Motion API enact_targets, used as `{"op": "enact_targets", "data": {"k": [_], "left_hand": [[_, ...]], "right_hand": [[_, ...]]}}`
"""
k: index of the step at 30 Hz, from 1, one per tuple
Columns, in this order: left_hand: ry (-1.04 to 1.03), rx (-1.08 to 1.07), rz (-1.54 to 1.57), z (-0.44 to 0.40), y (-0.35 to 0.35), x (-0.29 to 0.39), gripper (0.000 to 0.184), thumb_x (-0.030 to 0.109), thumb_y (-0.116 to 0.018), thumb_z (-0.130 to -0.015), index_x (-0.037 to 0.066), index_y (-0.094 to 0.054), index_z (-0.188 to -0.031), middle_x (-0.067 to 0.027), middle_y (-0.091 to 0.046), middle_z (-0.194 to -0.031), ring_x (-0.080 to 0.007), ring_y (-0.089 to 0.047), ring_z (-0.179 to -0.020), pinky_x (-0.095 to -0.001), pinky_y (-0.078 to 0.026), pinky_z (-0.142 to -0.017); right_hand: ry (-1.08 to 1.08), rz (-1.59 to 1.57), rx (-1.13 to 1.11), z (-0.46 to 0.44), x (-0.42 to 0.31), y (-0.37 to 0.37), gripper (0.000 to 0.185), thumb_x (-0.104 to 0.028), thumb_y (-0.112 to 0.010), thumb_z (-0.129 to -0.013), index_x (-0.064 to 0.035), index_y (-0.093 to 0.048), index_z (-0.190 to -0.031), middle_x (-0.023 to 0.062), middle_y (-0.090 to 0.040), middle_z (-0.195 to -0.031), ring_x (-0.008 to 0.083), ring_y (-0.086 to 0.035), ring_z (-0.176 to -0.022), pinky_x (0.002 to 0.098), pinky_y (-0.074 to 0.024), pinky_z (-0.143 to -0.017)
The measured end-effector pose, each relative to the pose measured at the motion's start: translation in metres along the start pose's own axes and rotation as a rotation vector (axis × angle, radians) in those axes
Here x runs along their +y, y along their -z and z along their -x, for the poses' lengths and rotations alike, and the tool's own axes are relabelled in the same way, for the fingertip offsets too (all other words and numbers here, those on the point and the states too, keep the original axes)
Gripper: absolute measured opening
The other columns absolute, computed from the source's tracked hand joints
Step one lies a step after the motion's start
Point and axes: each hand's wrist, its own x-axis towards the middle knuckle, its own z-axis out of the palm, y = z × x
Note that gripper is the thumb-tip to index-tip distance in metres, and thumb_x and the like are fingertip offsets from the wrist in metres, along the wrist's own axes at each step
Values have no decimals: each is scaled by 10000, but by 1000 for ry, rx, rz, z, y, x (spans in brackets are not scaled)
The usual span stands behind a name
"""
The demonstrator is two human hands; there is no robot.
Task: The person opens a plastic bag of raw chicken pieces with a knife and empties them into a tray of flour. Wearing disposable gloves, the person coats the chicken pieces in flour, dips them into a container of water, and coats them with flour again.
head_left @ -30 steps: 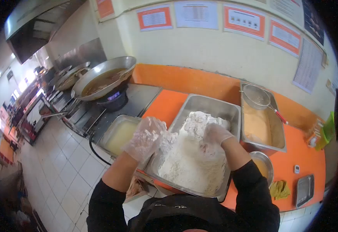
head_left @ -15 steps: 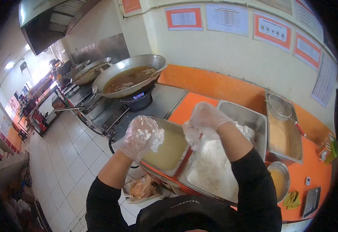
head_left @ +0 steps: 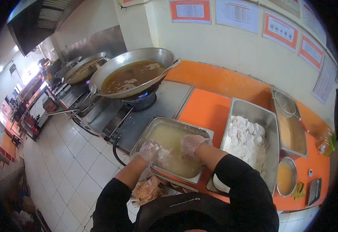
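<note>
A metal tray of cloudy pale liquid (head_left: pixel 169 133) sits in front of me. My left hand (head_left: pixel 149 150), in a clear plastic glove flecked with white flour, reaches in over its left side. Against the right side, my right hand (head_left: pixel 194 144), also gloved, dips into the liquid. The fingers of both hands are blurred or under the liquid, so I cannot make out their grip or anything held. To the right stands a deep steel pan (head_left: pixel 273 154) with white flour (head_left: pixel 238 145) and lumpy flour-coated pieces heaped in it.
A large wok (head_left: pixel 161 54) of brown oil sits over a lit burner (head_left: pixel 142 101) at the back left. Right of the flour are a pan of beige contents (head_left: pixel 290 133), a strainer (head_left: pixel 285 103), and a bowl of yellow liquid (head_left: pixel 286 178). A plastic bag (head_left: pixel 147 190) lies below the tray.
Both hands have come down into the tray of liquid. My right hand has moved away from over the flour pan, where it held a white floured clump. The camera view has shifted.
</note>
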Motion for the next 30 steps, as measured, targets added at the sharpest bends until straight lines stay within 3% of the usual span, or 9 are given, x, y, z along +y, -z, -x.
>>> {"op": "enact_targets", "data": {"k": [3, 9, 13, 16, 18, 24, 27, 28, 30], "left_hand": [[86, -219, 52, 4, 57, 26, 419, 424, -478, -784, 85, -634, -974, -150, -615, -968, -303, -579, -915, -387, -442, -835], [-61, -131, -92, -3, 18, 12, 375, 358, -455, -812, 66, -632, -966, -149, -608, -997, -283, -580, -930, -369, -444, -837], [112, -85, 214, 2, 32, 6, 291, 271, -492, -787, 45, -629, -910, -171, -615, -948, -279, -584, -927, -369, -456, -805], [125, -142, 484, 15, 88, 14, 253, 240, -525, -757, 35, -622, -869, -184, -606, -950, -291, -581, -924, -383, -454, -791], [133, -293, 626, 19, 122, 25, 242, 231, -530, -748, 28, -615, -851, -192, -600, -950, -309, -578, -915, -399, -449, -786], [-43, 271, 217, 10, 126, 5, 205, 213, -531, -741, 58, -632, -829, -133, -598, -901, -312, -550, -908, -382, -437, -800], [-93, 371, 48, 8, 159, 0, 258, 255, -492, -769, 27, -609, -803, -191, -594, -897, -332, -568, -881, -403, -449, -778], [120, 392, 319, 16, 178, 19, 260, 260, -501, -761, 36, -614, -827, -183, -588, -935, -334, -549, -929, -390, -438, -812], [135, 245, 238, 7, 171, 27, 246, 240, -503, -759, 35, -613, -839, -176, -588, -951, -334, -543, -944, -389, -435, -817]], "right_hand": [[-42, 38, -38, -13, 3, -19, 248, -194, -503, -753, -32, -663, -854, 169, -632, -878, 297, -619, -827, 375, -483, -717], [-36, 132, -59, -11, -1, -17, 238, -207, -535, -741, -63, -668, -875, 113, -646, -862, 271, -625, -804, 351, -487, -708], [140, 313, -84, -12, 12, -8, 186, -193, -581, -702, -94, -676, -828, 68, -649, -821, 247, -617, -778, 315, -480, -698], [-64, -77, 2, -9, 23, 6, 141, -189, -618, -648, -107, -676, -747, 63, -638, -765, 237, -606, -747, 309, -471, -677], [83, -51, 119, -6, 28, 15, 103, -184, -633, -605, -124, -661, -684, 65, -626, -727, 234, -604, -731, 317, -465, -652], [273, 391, 476, 45, 7, 87, 72, -164, -645, -524, -155, -615, -588, 61, -587, -624, 228, -604, -678, 332, -447, -586], [370, 405, 522, 61, -2, 109, 81, -171, -643, -514, -137, -611, -580, 66, -586, -610, 239, -601, -657, 335, -447, -581], [395, 332, 509, 64, -3, 110, 88, -177, -642, -514, -129, -613, -582, 69, -588, -610, 244, -599, -650, 337, -448, -582], [326, 328, 432, 45, -1, 86, 105, -163, -596, -611, -77, -647, -642, 150, -598, -664, 265, -610, -691, 330, -471, -650]]}}
